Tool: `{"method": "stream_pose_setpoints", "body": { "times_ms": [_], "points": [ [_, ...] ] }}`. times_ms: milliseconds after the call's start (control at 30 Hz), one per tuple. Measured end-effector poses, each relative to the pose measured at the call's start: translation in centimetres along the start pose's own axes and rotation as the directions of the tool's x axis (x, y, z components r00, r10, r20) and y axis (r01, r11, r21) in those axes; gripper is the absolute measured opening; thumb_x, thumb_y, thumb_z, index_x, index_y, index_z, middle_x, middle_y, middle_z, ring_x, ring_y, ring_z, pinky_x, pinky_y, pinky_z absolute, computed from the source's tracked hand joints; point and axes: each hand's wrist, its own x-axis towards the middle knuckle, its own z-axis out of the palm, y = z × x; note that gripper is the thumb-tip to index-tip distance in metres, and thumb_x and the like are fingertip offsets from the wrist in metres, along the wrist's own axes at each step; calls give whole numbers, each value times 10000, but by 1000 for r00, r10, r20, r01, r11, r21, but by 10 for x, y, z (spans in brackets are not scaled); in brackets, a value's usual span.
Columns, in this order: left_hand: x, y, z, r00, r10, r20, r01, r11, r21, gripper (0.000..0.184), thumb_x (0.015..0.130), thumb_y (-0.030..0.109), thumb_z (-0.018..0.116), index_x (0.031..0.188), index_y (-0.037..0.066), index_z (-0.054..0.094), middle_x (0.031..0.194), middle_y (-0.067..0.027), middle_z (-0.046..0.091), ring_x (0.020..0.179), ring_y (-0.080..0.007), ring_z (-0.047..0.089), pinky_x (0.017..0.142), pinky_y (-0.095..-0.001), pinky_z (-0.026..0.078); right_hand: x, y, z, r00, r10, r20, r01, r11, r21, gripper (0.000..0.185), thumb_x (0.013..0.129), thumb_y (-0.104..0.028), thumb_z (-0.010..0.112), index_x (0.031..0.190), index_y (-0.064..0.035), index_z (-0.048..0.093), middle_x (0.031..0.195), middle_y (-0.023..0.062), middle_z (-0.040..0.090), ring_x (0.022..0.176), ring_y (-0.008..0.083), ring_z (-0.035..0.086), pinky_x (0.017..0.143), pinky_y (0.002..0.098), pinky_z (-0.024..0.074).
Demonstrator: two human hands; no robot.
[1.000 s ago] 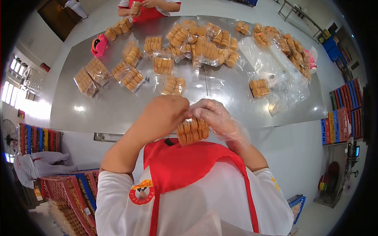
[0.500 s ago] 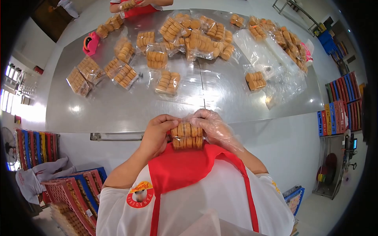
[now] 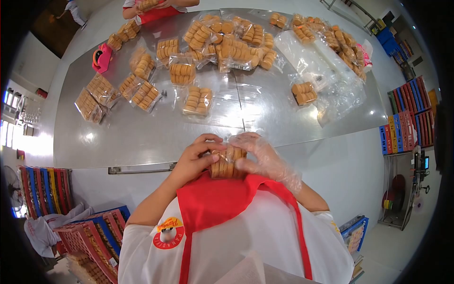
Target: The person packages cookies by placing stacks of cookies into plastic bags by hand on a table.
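Close to my chest, past the table's near edge, I hold a clear plastic pack of round cookies point(image 3: 227, 166) between both hands. My bare left hand point(image 3: 201, 154) grips its left side, thumb across the front and fingers over the top. My right hand point(image 3: 260, 154), in a clear plastic glove, closes on the right side with the thumb on the front. The top of the pack is partly hidden by my fingers. On the metal table point(image 3: 142, 146) ahead, the nearest pack of cookies point(image 3: 197, 100) lies in its clear bag.
Several more cookie packs point(image 3: 236, 47) are heaped at the table's far middle. A pink tape dispenser point(image 3: 101, 57) stands at the left. Clear plastic bags point(image 3: 307, 59) lie at the right beside a cookie pile point(image 3: 338, 45). Across the table a person point(image 3: 158, 12) holds a pack. Crates point(image 3: 94, 232) stand lower left.
My thumbs have come down over the front of the pack, and my fingers now cover more of its top. The view has turned slightly, shifting the table a little left.
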Motion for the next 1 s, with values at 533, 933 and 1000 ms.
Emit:
{"method": "stream_pose_setpoints", "body": {
  "times_ms": [533,933,1000],
  "points": [
    [164,34,75,920,303,248,-311,183,933,212,871,167,609,1006,54,726,1123,-175,534,1015,-340,517,867,-405,466,-31,56,-44,731,542,-416,322,263,909,642,822,-117,629,1411,-18,394,1229,200,560,1088,368,622,860,502,591],
    [169,17,90,990,-143,18,-40,-155,987,312,793,168,685,1056,3,717,1231,-189,487,1025,-332,573,809,-359,520,-2,96,-32,741,394,-544,499,218,839,664,750,-31,517,1400,29,395,1274,214,536,1173,396,566,961,593,509],
    [160,25,82,990,-138,28,-51,-170,984,313,770,93,666,1055,-36,678,1196,-207,497,973,-342,611,786,-392,545,0,92,-31,743,373,-556,506,232,831,680,736,-18,515,1403,30,390,1275,212,534,1165,392,570,966,587,509]
  ]
}}
